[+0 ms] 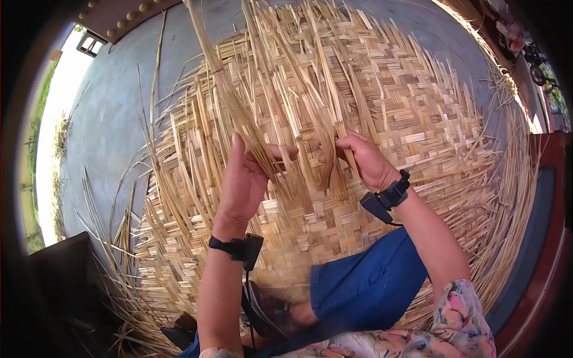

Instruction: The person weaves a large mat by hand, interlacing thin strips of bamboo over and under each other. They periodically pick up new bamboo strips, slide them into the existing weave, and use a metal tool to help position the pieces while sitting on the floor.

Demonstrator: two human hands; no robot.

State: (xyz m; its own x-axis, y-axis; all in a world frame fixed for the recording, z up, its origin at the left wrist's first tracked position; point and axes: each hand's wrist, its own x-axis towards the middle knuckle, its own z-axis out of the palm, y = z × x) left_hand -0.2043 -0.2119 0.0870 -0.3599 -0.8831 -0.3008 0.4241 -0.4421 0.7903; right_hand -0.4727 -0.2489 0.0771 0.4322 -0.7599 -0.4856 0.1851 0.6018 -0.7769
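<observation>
A woven mat of split reeds (412,113) lies on the floor in front of me, its herringbone weave ending in long loose strips at the far left. My left hand (248,179) is closed round a bundle of reed strips (230,95), thumb raised on the near side and fingers passing behind them. At the right, my right hand (367,161) pinches more reed strips (330,89) between thumb and fingers, their lower ends bent down over the weave. Some of the right fingertips are hidden behind these strips. Both wrists wear black straps with small devices.
Loose reeds (518,197) are heaped along the mat's right side, and more stick out onto the grey floor (113,131) at left. My blue-trousered leg (364,286) rests on the mat's near part. A studded dark red panel (128,18) stands at top left.
</observation>
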